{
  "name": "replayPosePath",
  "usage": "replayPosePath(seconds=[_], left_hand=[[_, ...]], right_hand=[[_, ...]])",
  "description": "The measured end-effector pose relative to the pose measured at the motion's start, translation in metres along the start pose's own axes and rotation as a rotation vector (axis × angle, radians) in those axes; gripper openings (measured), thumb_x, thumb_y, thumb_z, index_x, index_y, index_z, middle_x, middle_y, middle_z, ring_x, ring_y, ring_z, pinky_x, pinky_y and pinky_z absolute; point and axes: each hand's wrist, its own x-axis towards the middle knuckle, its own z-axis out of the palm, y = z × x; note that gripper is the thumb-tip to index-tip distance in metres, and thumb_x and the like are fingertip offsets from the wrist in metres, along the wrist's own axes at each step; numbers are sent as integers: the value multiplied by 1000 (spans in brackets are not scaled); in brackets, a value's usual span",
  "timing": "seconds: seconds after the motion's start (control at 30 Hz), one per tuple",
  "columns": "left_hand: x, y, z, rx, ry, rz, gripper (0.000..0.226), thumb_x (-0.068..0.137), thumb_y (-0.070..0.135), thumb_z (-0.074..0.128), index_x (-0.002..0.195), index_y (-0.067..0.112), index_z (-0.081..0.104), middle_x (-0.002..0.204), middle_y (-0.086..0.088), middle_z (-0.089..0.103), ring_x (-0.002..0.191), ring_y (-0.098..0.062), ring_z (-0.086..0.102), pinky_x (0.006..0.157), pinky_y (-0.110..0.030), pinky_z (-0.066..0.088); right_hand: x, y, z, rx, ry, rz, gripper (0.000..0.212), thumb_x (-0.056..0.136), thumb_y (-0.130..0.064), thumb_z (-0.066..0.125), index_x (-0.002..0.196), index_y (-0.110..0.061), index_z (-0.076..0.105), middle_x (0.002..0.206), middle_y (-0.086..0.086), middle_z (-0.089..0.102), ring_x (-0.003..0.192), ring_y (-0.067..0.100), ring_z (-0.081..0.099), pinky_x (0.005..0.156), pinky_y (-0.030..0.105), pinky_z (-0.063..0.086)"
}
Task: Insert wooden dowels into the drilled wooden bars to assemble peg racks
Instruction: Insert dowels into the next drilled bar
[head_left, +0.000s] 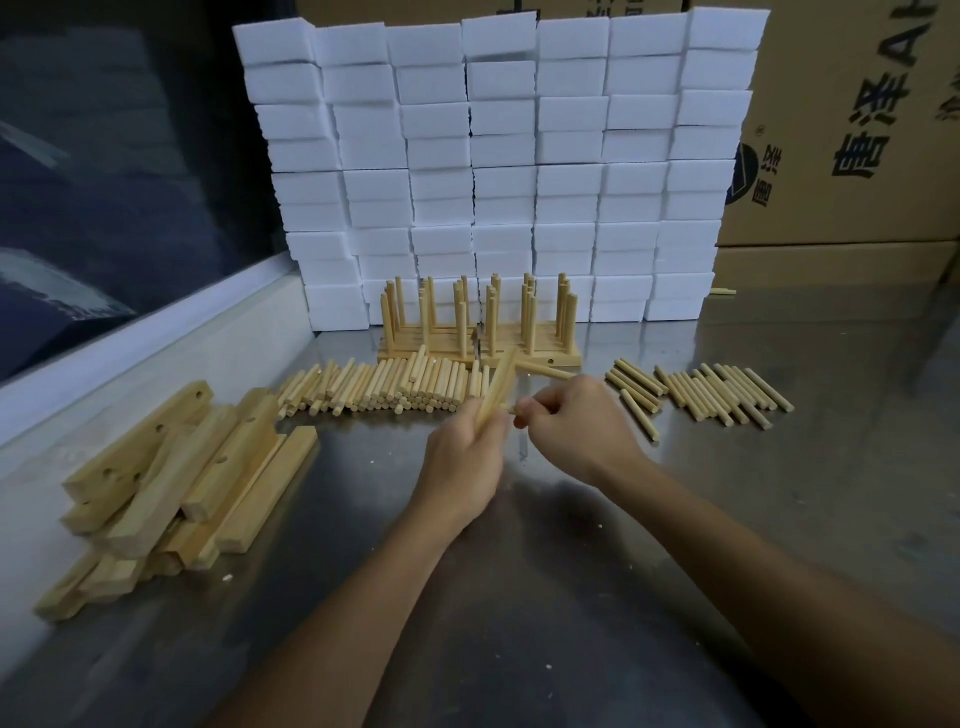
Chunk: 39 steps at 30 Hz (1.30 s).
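Note:
My left hand (464, 457) grips a drilled wooden bar (497, 387) that tilts up and away over the table's middle. One dowel (545, 371) sticks out of that bar to the right. My right hand (576, 423) pinches another dowel (515, 410) with its end against the bar's lower part. A long row of loose dowels (379, 389) lies just behind my hands, and a smaller batch of dowels (711, 395) lies to the right. Finished peg racks (478, 325) stand at the back. A pile of drilled bars (171, 478) lies on the left.
The work surface is a shiny metal table (571, 571) with a raised edge on the left. A wall of white foam blocks (493, 156) stands behind the racks. Cardboard boxes (852, 130) rise at the back right.

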Motion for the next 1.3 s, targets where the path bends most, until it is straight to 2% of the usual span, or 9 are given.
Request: replayPosePath(seconds=[0.13,0.27,0.5,0.57,0.7,0.83,0.93,1.1,1.3], left_hand=[[4,-3,-7,-225,36,-126,21,101,31,46,95,20,63,65,0,54,44,-17,50,37,-25,35],[7,-6,-7,-218,19,-139,32,104,34,44,90,13,63,58,6,49,47,-15,50,41,-25,38],[12,-6,-11,-357,156,-249,35,106,35,39,92,10,58,70,-4,46,42,-13,46,37,-24,33],[13,-6,-12,-403,179,-270,35,106,35,39,91,10,57,70,-5,45,41,-13,46,38,-24,33],[13,-6,-11,-440,197,-299,34,106,35,40,91,10,57,74,-7,47,44,-13,50,38,-26,36],[13,-5,-12,-498,194,-318,32,106,33,40,92,9,57,74,-8,48,44,-14,49,38,-26,36],[14,-2,-15,-584,177,-356,33,107,30,39,97,6,59,72,-8,48,45,-16,49,38,-25,38],[14,3,-21,-710,158,-403,37,108,27,35,102,1,60,69,-8,49,47,-18,49,38,-24,39],[12,4,-23,-749,158,-400,37,107,29,38,101,1,60,70,-8,50,55,-18,49,41,-24,43]], right_hand=[[0,-6,1,-31,89,-95,32,96,-32,61,71,-14,70,55,1,62,45,8,48,47,24,41],[0,-11,-3,-53,146,-143,17,95,-37,62,91,-25,72,74,-6,71,65,6,64,60,26,54],[1,-15,-10,63,193,-129,48,98,-55,42,81,-20,70,62,3,69,56,20,65,59,46,58],[0,-14,-10,46,188,-117,55,97,-57,37,79,-17,70,61,5,68,54,22,63,57,45,57],[6,0,-13,-129,131,-63,37,95,-41,53,73,-17,70,61,0,66,53,16,59,55,36,56],[11,20,-22,-346,151,-16,17,94,-31,60,98,-17,70,85,-4,68,73,14,63,67,35,58],[12,32,-28,-490,140,47,28,92,-36,62,115,-18,63,109,1,64,90,18,61,74,36,56],[14,41,-34,-565,39,157,34,92,-42,65,114,-17,61,97,2,63,79,18,63,76,39,58],[18,41,-34,-511,-8,187,24,92,-25,67,114,-16,63,100,2,65,84,19,63,80,38,57]])
